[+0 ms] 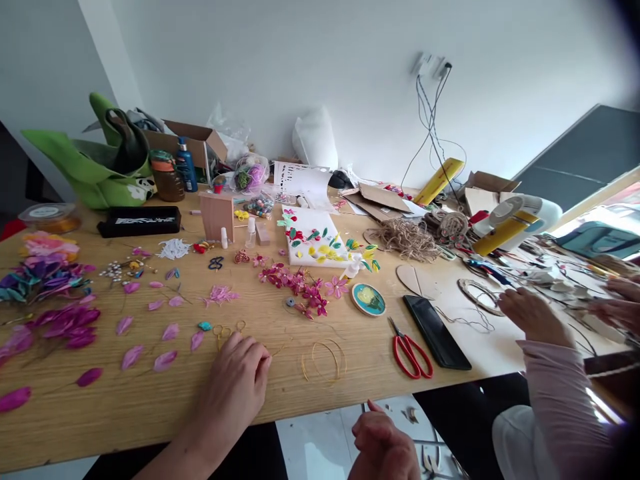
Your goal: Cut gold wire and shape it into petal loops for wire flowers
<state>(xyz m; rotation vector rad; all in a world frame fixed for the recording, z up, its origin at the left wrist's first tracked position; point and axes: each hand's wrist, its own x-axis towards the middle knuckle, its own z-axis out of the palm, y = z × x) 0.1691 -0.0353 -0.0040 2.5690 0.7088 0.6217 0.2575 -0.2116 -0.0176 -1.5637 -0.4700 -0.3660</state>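
Note:
My left hand [237,377] rests on the wooden table with its fingers curled down, and what lies under them is hidden. Small gold loops [221,333] show just beyond its knuckles. To its right lies a coil of thin gold wire [325,360]. My right hand [385,443] is low, in front of the table's edge, fingers curled in; whether it holds anything cannot be made out. Red-handled pliers [411,353] and a black phone [436,333] lie nearest to it on the table. Pink petals [165,360] on thin stems are spread left of my left hand.
Magenta wire flowers [300,287], a round embroidered piece [369,300] and a white board with flowers [313,230] lie mid-table. At right, a co-worker's hand [535,317] reaches by a ring [483,297]. Twine [407,237] and a green bag [100,167] stand behind.

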